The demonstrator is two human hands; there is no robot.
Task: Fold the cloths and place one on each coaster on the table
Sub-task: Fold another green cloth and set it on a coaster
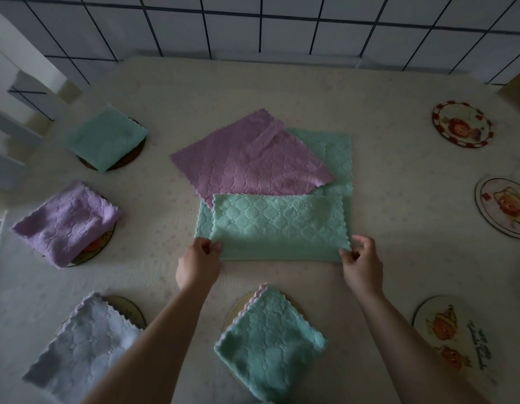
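A green cloth (279, 225) lies folded in half at the table's middle. My left hand (199, 262) pinches its near left corner and my right hand (360, 262) pinches its near right corner. Behind it a flat purple cloth (247, 161) overlaps another spread green cloth (337, 153). Folded cloths cover coasters on the left and near side: a green one (105, 138), a purple one (66, 223), a pale lilac one (81, 342) and a green one (267, 342). Three bare round coasters sit on the right: a far coaster (462, 123), a middle coaster (506, 207) and a near coaster (451, 330).
The table wears a cream quilted cover (398, 214). A white chair (17, 112) stands at the far left. Beyond the far edge runs a floor of white tiles with dark grout (282, 27).
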